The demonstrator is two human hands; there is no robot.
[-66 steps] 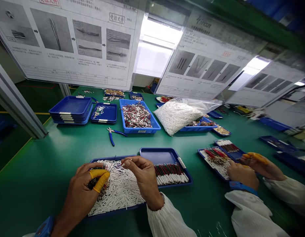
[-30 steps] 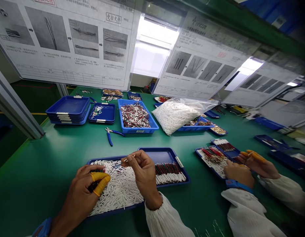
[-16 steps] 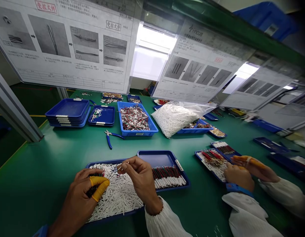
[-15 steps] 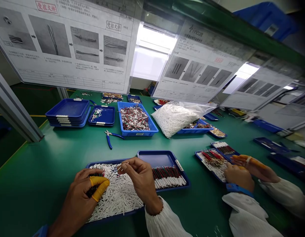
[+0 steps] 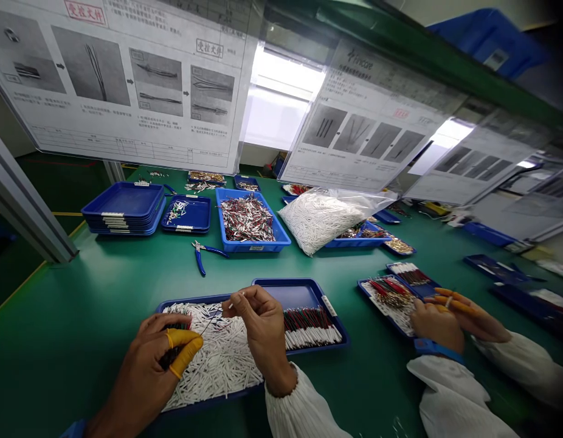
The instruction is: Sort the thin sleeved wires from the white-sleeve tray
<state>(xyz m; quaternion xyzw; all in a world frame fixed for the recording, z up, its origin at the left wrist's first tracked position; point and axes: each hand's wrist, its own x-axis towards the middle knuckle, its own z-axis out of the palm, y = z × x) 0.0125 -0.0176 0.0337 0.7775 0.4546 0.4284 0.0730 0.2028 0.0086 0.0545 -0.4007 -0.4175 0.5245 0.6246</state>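
Thin dark wire point(image 5: 207, 326), above a blue tray point(image 5: 217, 396) heaped with loose white tubes point(image 5: 222, 359); near end clamped between yellow-covered thumb and forefinger of the left hand point(image 5: 147, 359), long axis slanting upward to the right, far end aimed at the fingertips of the right hand point(image 5: 263, 322). Right thumb and forefinger pressed together on a small white tube point(image 5: 231, 306), mostly covered by them. Impossible to tell whether wire and tube touch; wire tip too fine to follow against the white heap. In the left palm, a bundle of wires point(image 5: 169, 356), largely hidden by the fingers. Blue wristband point(image 5: 75, 429) cut off at the bottom edge.

Just beside, partly behind the right hand, a second blue tray point(image 5: 286, 292) with a row of wires point(image 5: 311, 328), white ends toward the near side. Off to the right, a co-worker's hands point(image 5: 436, 325) close together, held piece hard to make out. Farther back, blue-handled pliers point(image 5: 199, 263), handles spread; then stacked trays point(image 5: 121, 198), a bin point(image 5: 238, 246) of red, dark and white pieces, and a bag point(image 5: 320, 219) of white pieces, lying partly over another bin. Above, hanging instruction sheets point(image 5: 126, 140), small print illegible, top edges cut off.
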